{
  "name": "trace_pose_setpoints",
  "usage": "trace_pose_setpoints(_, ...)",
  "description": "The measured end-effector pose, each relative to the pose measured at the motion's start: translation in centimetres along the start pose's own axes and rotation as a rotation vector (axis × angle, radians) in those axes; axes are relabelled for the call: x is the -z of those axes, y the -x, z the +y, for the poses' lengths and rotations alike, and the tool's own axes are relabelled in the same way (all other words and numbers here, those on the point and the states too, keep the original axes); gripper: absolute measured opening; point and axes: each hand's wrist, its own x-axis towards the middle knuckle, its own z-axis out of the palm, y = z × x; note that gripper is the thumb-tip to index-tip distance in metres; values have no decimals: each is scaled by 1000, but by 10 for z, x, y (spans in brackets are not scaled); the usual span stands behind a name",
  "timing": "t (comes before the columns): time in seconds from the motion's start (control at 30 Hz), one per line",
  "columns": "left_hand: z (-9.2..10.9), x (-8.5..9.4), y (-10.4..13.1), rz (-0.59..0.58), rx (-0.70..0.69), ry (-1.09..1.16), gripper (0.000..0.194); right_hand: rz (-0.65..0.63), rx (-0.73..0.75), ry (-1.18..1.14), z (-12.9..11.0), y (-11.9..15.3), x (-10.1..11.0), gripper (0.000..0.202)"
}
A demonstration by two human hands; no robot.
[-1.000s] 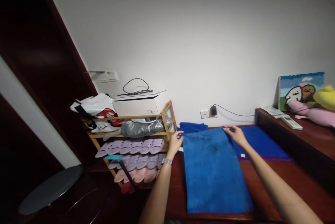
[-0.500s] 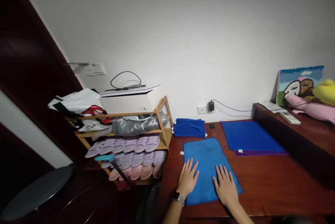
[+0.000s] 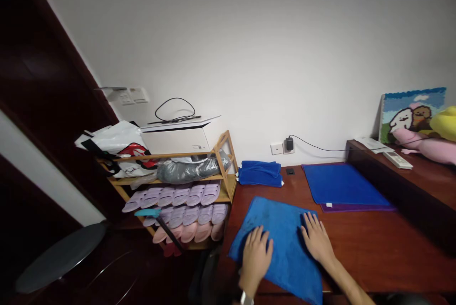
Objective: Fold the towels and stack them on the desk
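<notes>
A light-blue cloth [image 3: 285, 243] lies spread at a slant on the reddish-brown wooden desk [image 3: 374, 252], with dark smudges on its surface. Its lower corner hangs over the front edge. On its left part rests my left hand [image 3: 256, 255], fingers apart and lightly bent, nothing held; a watch is on that wrist. My right hand [image 3: 318, 239] lies flat with fingers spread over the cloth's right edge. Behind it, a darker blue cloth [image 3: 345, 184] covers most of a purple cloth [image 3: 342, 208]. Folded blue cloths [image 3: 260, 173] sit by the wall.
Left of the desk stands a wooden rack [image 3: 228, 191] with several slippers [image 3: 194, 193], a white box [image 3: 174, 138] and a bag. A black plug [image 3: 289, 143] is in the wall socket. On the raised right ledge lie a remote [image 3: 397, 159] and a pink plush toy [image 3: 427, 148].
The light-blue cloth has turned clockwise on the desk and now lies slanted. My left hand has moved lower, while my right hand has gone slightly up and to the right.
</notes>
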Motion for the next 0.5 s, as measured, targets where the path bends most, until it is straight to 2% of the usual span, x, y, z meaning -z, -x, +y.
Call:
trace_pose_setpoints(0.1, -40, 4, -43, -119, -88, 7, 47, -45, -79, 40, -1, 12, -17, 76)
trace_pose_setpoints(0.2, -62, -10, -48, -217, -48, -17, 54, -78, -45, 75, 6, 5, -17, 75)
trace_pose_setpoints(0.27, -60, -22, -32, -204, 26, -52, 57, -108, -12, 81, 12, -9, -10, 73)
trace_pose_setpoints(0.4, -33, -43, 12, -96, 191, -121, 60, -178, 49, 48, 21, -38, 6, 69)
trace_pose_setpoints(0.5, -18, -49, 26, -50, 237, -132, 59, -172, 52, 16, 21, -52, 13, 66)
